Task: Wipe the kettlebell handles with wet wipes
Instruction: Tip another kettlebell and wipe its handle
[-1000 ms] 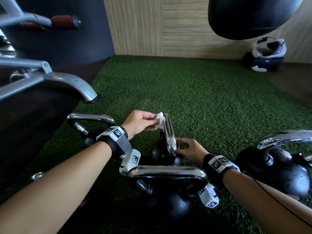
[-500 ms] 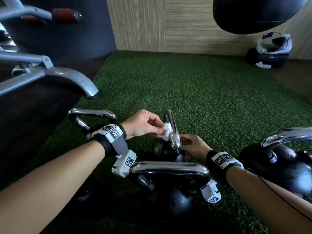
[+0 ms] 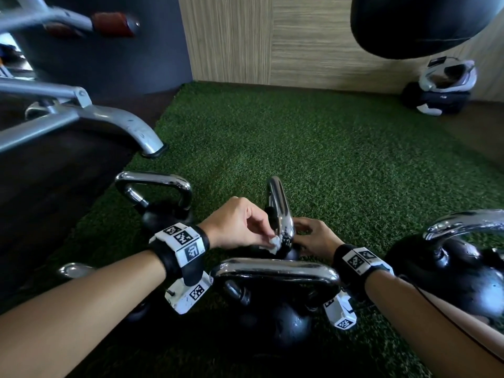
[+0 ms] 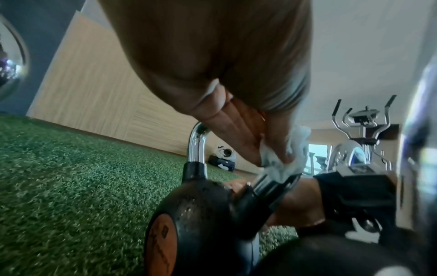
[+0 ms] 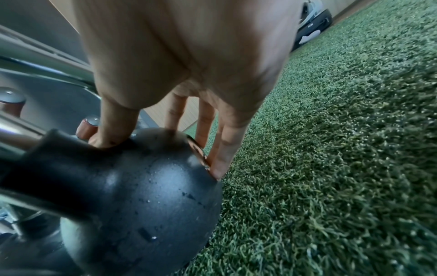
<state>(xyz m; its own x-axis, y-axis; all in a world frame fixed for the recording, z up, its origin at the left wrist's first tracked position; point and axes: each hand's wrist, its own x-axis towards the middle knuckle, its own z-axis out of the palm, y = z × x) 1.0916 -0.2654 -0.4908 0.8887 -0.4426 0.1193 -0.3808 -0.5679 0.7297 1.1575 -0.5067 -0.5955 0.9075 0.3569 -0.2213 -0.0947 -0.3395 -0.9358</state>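
Observation:
A small black kettlebell (image 3: 286, 252) with a chrome handle (image 3: 281, 208) stands on the green turf between my hands. My left hand (image 3: 240, 225) pinches a crumpled white wet wipe (image 3: 274, 242) against the near lower leg of that handle. In the left wrist view the wipe (image 4: 283, 164) is bunched round the chrome bar just above the black collar. My right hand (image 3: 313, 236) holds the ball from the right. The right wrist view shows its thumb and fingers (image 5: 222, 149) spread over the ball (image 5: 141, 186).
Another kettlebell's chrome handle (image 3: 275, 271) lies right under my wrists, one stands to the left (image 3: 155, 184), and a larger one is at the right (image 3: 458, 266). A grey machine leg (image 3: 128, 129) rests on the turf's left edge. A black punching bag (image 3: 414, 23) hangs at top right.
My left hand has slid the wipe along the handle, from its far top end down to the near lower leg. My right hand has kept its hold on the ball.

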